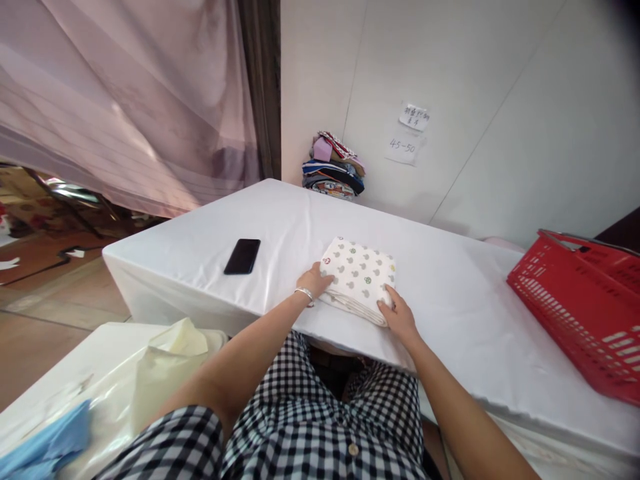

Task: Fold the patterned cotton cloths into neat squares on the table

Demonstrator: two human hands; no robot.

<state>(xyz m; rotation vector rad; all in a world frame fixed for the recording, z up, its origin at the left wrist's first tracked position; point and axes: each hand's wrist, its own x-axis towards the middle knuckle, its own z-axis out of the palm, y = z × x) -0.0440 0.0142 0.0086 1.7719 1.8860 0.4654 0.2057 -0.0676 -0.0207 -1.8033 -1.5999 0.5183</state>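
Head view: we look down at a white tabletop that runs from the middle of the frame to the lower right. Just below the centre of the frame lies a folded cloth, white with small grey and green prints, near the front edge of the tabletop. Our left hand rests flat against the cloth's left end, fingers loosely spread and gripping nothing, with a silver bracelet on the wrist. Our right hand lies at the cloth's lower right corner, fingers laid along its edge, touching rather than pinching. Left of the cloth, well apart from it, a black phone lies face down. At the right edge of the frame stands a red basket. A stack of folded clothes sits against the wall in the upper middle.
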